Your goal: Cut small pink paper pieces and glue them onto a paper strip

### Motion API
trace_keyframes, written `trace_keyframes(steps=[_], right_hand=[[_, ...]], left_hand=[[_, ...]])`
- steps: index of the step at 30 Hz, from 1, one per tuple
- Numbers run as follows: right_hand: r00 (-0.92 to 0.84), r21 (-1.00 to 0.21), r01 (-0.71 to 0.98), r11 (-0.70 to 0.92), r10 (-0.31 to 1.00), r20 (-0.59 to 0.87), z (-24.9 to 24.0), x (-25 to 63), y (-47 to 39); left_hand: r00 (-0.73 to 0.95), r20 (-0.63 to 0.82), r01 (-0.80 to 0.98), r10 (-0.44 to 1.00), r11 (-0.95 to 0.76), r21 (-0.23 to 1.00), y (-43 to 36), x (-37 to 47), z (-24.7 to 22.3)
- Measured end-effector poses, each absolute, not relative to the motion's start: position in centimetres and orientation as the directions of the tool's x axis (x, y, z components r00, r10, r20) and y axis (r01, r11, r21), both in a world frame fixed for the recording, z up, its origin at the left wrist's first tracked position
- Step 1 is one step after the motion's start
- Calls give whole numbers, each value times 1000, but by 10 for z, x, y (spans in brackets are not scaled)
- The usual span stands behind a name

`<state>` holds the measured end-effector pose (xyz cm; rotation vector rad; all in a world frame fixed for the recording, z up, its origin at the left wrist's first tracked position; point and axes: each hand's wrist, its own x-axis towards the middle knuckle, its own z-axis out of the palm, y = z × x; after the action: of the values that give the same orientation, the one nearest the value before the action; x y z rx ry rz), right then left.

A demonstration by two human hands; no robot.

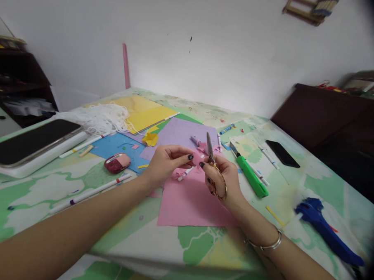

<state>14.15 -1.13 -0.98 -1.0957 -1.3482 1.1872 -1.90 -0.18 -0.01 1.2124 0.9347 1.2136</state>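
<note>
A small pink paper piece is pinched in my left hand, above a pink sheet lying on the table. My right hand has its fingers closed round gold-handled scissors, blades pointing up. The right fingertips also meet the edge of the pink piece. Crumpled pink paper and a white stick lie just below the hands. Behind them is a purple sheet with more pink scraps on it.
A green cutter with its blade out lies right of my hands. Farther right are a black phone and a blue glue gun. White yarn, a blue sheet, a yellow sheet and a tablet lie left.
</note>
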Motion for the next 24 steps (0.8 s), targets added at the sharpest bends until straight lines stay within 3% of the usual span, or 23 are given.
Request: trace_keyframes(steps=[11, 24], right_hand=[[-130, -993, 42, 113, 986, 106, -9, 142, -11], [-146, -994, 35, 107, 984, 100, -11, 142, -11]], left_hand=[[240, 14, -117, 971, 14, 993, -6, -17, 0], [318, 31, -104, 948, 3, 995, -5, -18, -1]])
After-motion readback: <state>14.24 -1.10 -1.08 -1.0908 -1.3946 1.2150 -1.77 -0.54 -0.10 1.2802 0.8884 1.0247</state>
